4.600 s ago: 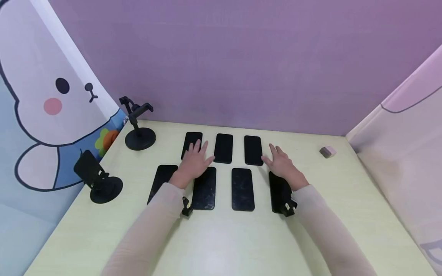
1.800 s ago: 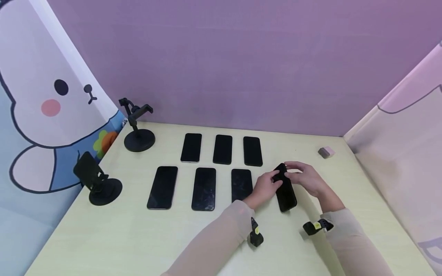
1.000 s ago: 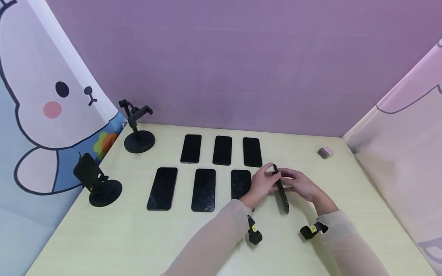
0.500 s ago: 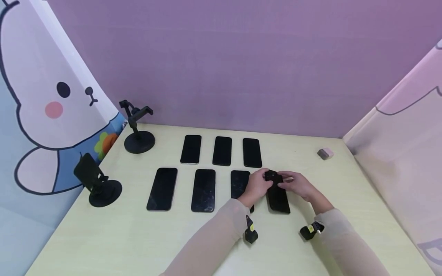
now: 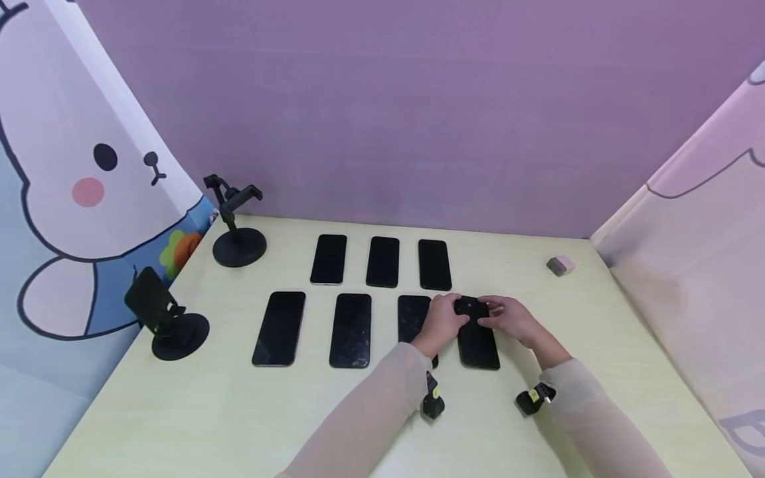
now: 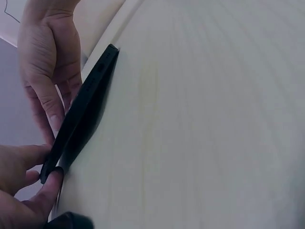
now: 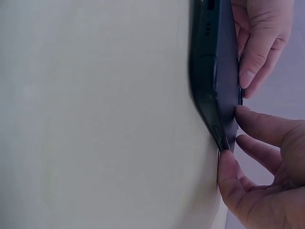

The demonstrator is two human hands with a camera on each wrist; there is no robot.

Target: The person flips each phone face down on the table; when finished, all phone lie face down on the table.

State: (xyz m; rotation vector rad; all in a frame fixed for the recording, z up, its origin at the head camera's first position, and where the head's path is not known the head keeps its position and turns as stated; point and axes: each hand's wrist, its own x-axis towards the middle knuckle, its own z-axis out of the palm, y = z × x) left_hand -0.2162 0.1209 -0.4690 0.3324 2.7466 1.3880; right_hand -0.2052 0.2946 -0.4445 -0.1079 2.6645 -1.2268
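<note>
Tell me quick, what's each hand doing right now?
Left hand: closed, pinching the rightmost phone by its left edge.
Right hand: closed too, pinching that same phone from the other side.

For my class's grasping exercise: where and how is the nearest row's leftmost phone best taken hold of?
Probably by the long edges of the leftmost phone, midway, from above. It lies flat on the table, hiding its underside, while bare surface beside both long edges, including the gap to the next phone, leaves room to pinch across its narrow width.
</note>
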